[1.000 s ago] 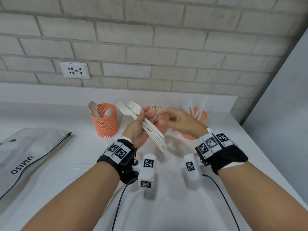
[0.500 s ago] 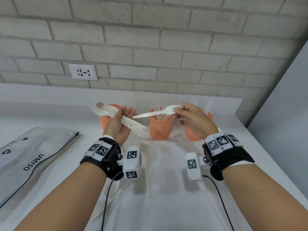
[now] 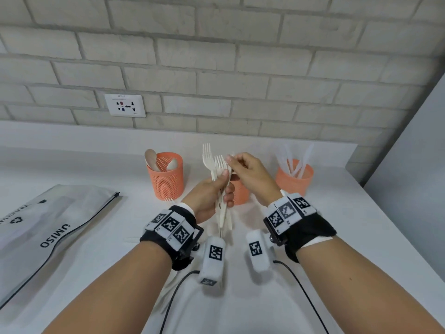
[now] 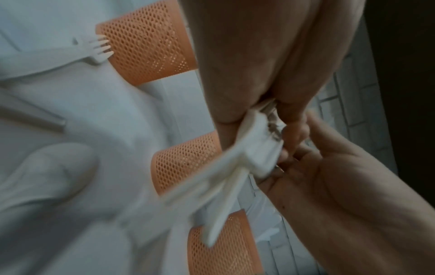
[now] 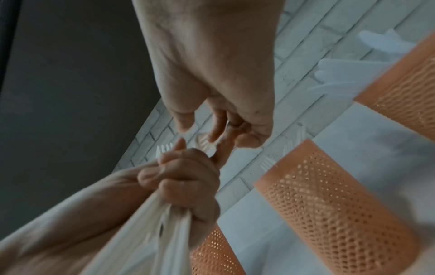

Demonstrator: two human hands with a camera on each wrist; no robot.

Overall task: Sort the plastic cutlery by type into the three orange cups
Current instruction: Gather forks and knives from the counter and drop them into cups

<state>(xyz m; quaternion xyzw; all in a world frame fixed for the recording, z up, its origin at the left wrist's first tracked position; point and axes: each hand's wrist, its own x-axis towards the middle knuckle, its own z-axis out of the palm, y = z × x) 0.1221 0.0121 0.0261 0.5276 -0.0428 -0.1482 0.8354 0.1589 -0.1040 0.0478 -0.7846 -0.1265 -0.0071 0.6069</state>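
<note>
While the left hand (image 3: 209,192) is gripping the forks (image 3: 218,165) upright before the middle cup (image 3: 240,192), the right hand (image 3: 248,171) is pinching one fork's head. Pulling crookedly could snag neighbouring tines, spilling forks onto the table (image 3: 101,237).

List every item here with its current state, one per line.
Left hand: grips the fork bundle.
Right hand: pinches a fork head.
Fork bundle: upright, held.
Left cup: holds spoons.
Right cup: holds knives.
Middle cup: mostly hidden.
Bag: flat.
</note>
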